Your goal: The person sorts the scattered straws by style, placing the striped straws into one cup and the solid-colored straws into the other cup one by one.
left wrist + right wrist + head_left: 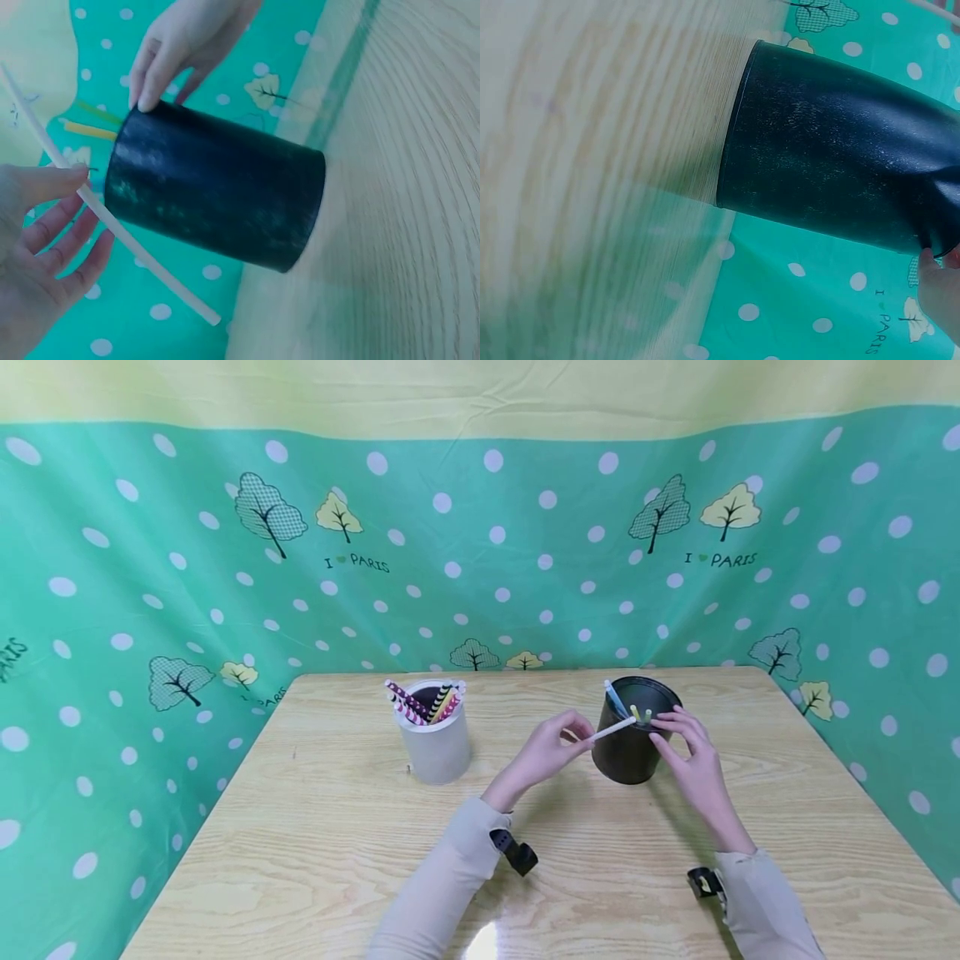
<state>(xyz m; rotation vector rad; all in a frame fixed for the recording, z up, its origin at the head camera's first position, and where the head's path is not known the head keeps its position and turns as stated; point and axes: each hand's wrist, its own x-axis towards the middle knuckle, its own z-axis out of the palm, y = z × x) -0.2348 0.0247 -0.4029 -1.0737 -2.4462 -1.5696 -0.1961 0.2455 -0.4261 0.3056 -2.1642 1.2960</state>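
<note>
My left hand point(551, 745) pinches a plain white straw point(613, 729) between thumb and fingers, and the straw slants across the near rim of a black cup point(217, 187). Blue, yellow point(90, 131) and green straws poke out of that cup's mouth. At the cup's right side is my right hand point(693, 764), its thumb on the outside of the rim and its fingers over the opening. In the right wrist view the thumb point(937, 289) touches the rim edge. The cup stands upright on the wooden table point(337, 843).
A white cup point(437, 752) holding several patterned straws point(431, 703) stands at the left rear of the table. Behind the table hangs a green dotted curtain point(480, 543), which also runs along both sides. Dark camera straps circle both wrists.
</note>
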